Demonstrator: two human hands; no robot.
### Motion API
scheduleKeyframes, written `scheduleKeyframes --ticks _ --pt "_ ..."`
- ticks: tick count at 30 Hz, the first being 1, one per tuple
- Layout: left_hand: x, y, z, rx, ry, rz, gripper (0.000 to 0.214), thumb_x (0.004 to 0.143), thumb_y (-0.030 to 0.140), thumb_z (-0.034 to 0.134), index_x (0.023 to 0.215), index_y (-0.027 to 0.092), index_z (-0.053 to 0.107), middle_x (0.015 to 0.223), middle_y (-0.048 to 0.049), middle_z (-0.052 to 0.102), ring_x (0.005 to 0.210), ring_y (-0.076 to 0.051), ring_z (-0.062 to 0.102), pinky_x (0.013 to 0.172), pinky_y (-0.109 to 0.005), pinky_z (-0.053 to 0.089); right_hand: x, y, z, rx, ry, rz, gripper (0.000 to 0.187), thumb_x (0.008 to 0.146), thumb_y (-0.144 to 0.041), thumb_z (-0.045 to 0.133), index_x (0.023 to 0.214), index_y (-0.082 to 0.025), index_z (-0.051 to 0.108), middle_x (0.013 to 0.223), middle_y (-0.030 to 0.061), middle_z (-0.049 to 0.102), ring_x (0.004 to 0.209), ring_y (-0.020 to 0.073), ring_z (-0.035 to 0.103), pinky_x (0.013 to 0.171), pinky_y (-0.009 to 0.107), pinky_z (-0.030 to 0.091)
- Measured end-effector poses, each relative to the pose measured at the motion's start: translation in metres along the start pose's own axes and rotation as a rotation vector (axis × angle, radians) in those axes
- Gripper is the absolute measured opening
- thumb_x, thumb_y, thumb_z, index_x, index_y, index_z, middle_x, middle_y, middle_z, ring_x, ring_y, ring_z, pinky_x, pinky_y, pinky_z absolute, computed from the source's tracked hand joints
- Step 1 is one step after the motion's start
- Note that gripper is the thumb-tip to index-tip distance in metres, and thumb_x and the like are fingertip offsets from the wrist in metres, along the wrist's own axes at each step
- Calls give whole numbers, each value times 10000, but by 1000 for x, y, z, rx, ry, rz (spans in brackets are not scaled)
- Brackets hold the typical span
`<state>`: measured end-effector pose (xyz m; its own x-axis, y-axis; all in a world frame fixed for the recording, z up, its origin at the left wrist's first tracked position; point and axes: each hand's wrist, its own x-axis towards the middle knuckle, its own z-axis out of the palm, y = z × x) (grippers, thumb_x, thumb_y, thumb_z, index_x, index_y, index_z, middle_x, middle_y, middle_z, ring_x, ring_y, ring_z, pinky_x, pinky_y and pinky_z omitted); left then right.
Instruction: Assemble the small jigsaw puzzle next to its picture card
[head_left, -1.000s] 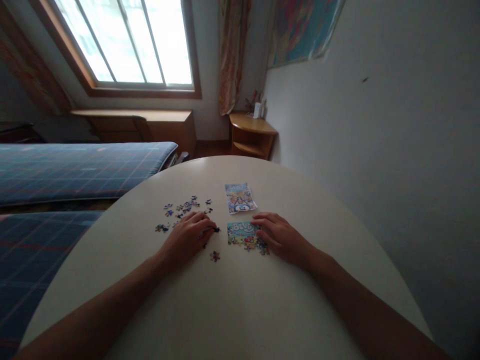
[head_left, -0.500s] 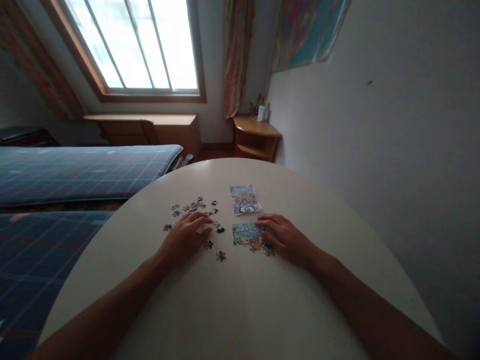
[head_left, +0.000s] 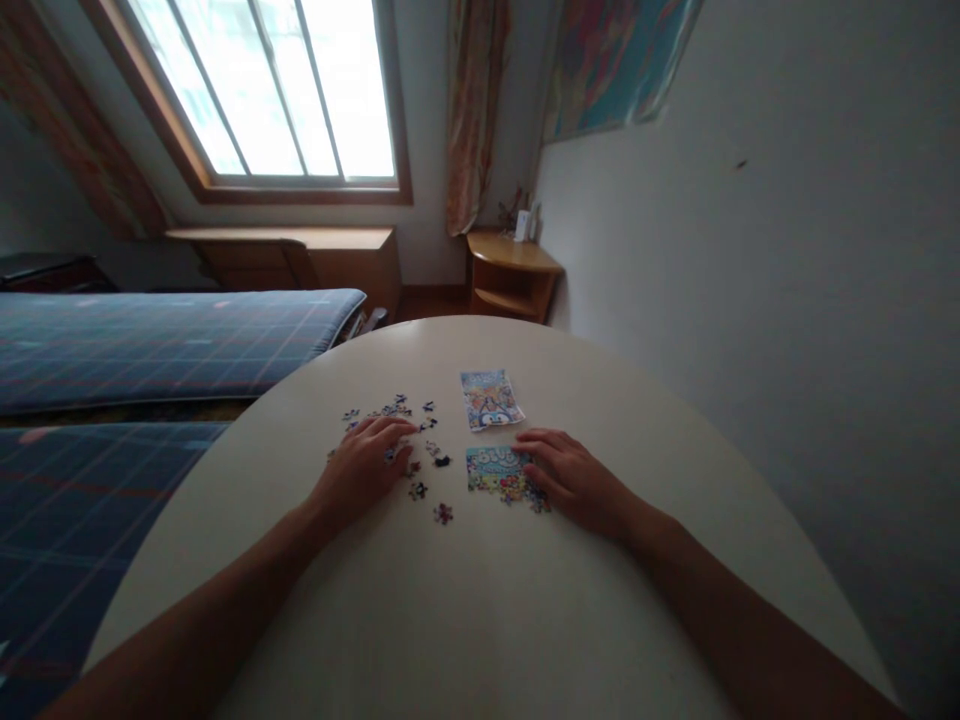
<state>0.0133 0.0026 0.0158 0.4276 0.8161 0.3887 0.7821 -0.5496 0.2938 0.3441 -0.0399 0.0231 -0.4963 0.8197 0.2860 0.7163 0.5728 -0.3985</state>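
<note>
Loose jigsaw pieces [head_left: 391, 408] lie scattered on the left of the table, partly covered by my left hand [head_left: 367, 460]. That hand hovers over or rests among them with its fingers apart; no piece shows in its grasp. A partly joined jigsaw puzzle [head_left: 491, 468] with a light blue top lies right of the middle. My right hand [head_left: 568, 474] rests at its right edge, fingers stretched out and touching it. Beyond the puzzle lies a small printed picture sheet [head_left: 491, 400] with a blue cartoon figure. Nearer to me sits a single loose piece [head_left: 443, 513].
All this lies on a round white table [head_left: 480, 620]. A bed with a blue plaid mattress [head_left: 165, 345] stands to the left. A wooden corner shelf [head_left: 514, 255] and a desk [head_left: 345, 240] stand behind, below a window. A white wall [head_left: 787, 280] rises on the right.
My left hand has shifted a little to the left, uncovering a piece near its thumb. The right hand and the joined puzzle have stayed in place.
</note>
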Motion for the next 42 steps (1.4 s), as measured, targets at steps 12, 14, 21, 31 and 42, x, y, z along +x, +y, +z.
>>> scheduleKeyframes --ticks 12,14,21,31,42 --pt "11 11 15 -15 -19 -129 477 953 328 463 1381 117 471 1370 -153 572 1313 -307 470 1116 -519 374 -3 1 -1 15 -24 12 317 997 -323 453 1258 -205 590 1332 127 599 1290 251 506 1089 507 410" --pt "10 10 16 -8 17 -137 486 945 302 460 1392 113 448 1382 -167 556 1333 -312 451 1122 -530 365 -3 1 -1 18 -22 12 311 992 -320 463 1253 -213 594 1328 124 605 1284 252 513 1085 507 414" --pt "7 5 20 17 46 -190 559 876 177 439 1430 122 392 1420 -167 521 1366 -320 418 1148 -544 323 -3 3 -1 17 -13 6 315 980 -319 485 1260 -223 595 1329 124 608 1283 261 517 1078 509 417" --pt "10 -7 13 -33 85 -232 605 833 145 443 1433 132 367 1409 -142 541 1353 -295 442 1146 -527 332 -3 5 0 2 -16 1 326 975 -321 489 1268 -221 592 1336 126 602 1291 269 509 1080 514 414" --pt "5 -15 9 -36 8 -153 630 855 127 420 1478 140 325 1429 -107 546 1375 -259 424 1154 -498 330 -2 10 3 -6 10 -12 317 963 -319 508 1255 -239 600 1323 115 608 1261 271 530 1066 507 431"
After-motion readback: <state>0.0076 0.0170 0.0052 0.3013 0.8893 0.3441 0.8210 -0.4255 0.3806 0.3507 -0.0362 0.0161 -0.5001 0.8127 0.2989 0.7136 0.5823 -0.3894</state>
